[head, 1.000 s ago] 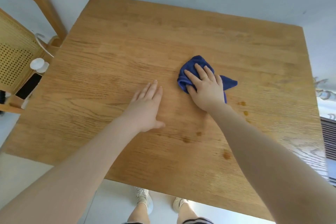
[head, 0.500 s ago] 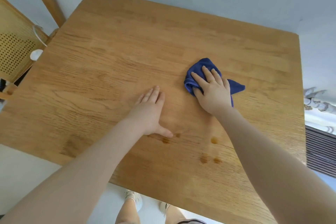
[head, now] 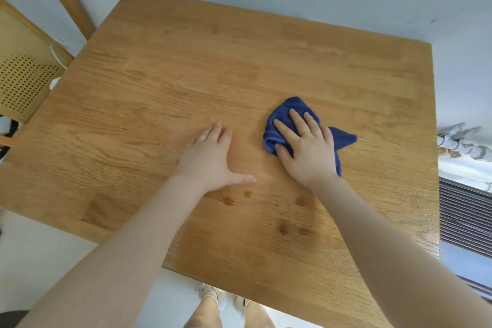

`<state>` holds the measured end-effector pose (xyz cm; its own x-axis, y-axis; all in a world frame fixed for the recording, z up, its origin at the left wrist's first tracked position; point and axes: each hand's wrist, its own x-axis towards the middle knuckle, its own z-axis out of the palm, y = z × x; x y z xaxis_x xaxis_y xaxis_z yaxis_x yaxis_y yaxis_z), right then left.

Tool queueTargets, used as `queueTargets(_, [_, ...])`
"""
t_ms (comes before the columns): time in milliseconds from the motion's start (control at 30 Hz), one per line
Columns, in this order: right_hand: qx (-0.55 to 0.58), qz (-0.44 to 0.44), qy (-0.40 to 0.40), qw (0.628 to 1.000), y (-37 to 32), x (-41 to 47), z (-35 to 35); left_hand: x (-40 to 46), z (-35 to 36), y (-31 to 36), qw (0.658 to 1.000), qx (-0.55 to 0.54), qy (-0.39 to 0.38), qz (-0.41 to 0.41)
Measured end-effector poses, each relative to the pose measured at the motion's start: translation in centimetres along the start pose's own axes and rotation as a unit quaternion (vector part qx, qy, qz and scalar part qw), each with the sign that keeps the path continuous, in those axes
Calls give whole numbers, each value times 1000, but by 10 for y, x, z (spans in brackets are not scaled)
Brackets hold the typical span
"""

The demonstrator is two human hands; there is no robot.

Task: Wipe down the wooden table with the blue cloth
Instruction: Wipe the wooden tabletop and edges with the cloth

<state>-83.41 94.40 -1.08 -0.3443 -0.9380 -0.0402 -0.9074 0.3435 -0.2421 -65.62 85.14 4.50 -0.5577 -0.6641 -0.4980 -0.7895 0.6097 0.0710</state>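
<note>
The wooden table (head: 239, 74) fills most of my view, its grain running left to right, a rattan-backed chair (head: 24, 82) tucked against its left edge. Taking the blue cloth (head: 287, 112) as my landmark: it lies bunched on the table right of centre, one pointed corner trailing off to the right. My right hand (head: 306, 149) sits directly on top of it, fingers straight and spread, palm pressing it flat to the wood, a gold ring (head: 307, 132) on one finger. My left hand (head: 213, 160) rests flat on bare wood just left of the cloth, fingers together, thumb splayed toward it, not touching the fabric.

What the next stroke turns on, I judge, is the brownish spots (head: 229, 201): they sit nearer me than the cloth, a few just beyond the left thumb and more (head: 285, 228) closer to the near edge. The right hand, already on the cloth, is the one to drag it back toward me over them.
</note>
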Motion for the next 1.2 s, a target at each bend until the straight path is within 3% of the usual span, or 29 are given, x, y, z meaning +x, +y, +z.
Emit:
queueTargets(200, [30,-108,-40,993,1,-35,-3,7,4,21,998,41,-39,-22])
queueTargets(433, [-10,103,-29,994,42,14,-17,9,5,33,997,24,-57,-51])
queueTargets(667, [24,15,0,1000,-13,-67,2,17,9,38,998,31,-30,-45])
queueTargets(767, [20,-10,6,1000,-4,-60,1,17,10,38,998,26,-28,-40])
queueTargets(933, [0,168,-8,986,28,-1,-13,20,14,35,998,35,-30,-39])
queueTargets(1000, [-4,197,-9,980,19,-4,-11,17,15,33,999,24,-29,-36])
queueTargets(1200, [-18,78,15,997,-18,-66,3,17,16,34,999,-1,-16,-32])
